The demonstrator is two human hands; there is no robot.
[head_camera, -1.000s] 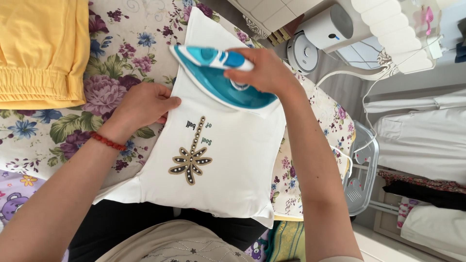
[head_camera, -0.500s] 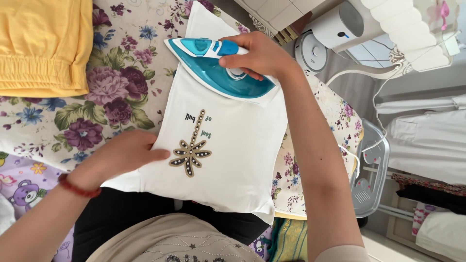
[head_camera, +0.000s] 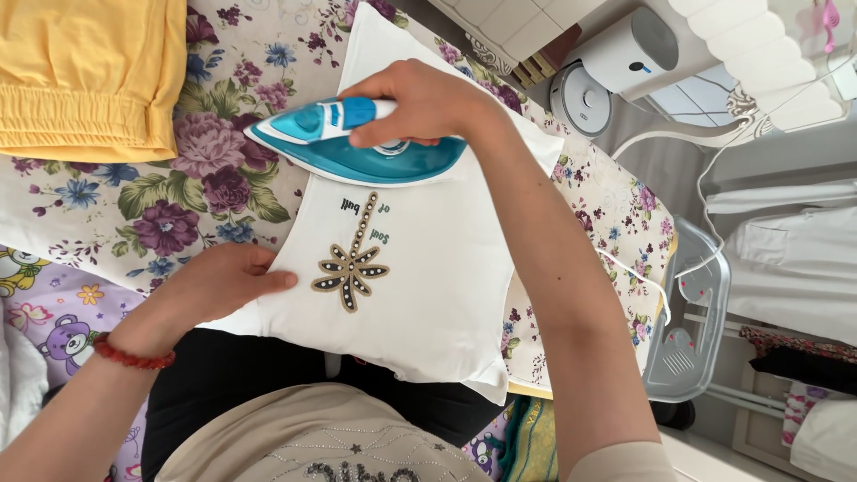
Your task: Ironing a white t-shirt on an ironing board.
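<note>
A white garment (head_camera: 428,268) with a beaded gold flower motif (head_camera: 350,270) lies flat on a floral-covered ironing board (head_camera: 170,205). My right hand (head_camera: 428,103) grips the handle of a teal and white steam iron (head_camera: 357,152), whose soleplate rests on the garment's far part, nose pointing left. My left hand (head_camera: 219,286) lies flat on the garment's near left edge, fingers together, pressing the cloth down. A red bead bracelet (head_camera: 132,355) circles that wrist.
Folded yellow clothing (head_camera: 85,76) sits on the board's far left. A white cord (head_camera: 643,286) trails off the right edge. To the right stand a grey iron rest (head_camera: 692,321), a white round appliance (head_camera: 625,54) and white folded laundry (head_camera: 794,259).
The iron has slid left across the garment's far part. My left hand has drawn back towards me, from near the iron down to the garment's near left edge.
</note>
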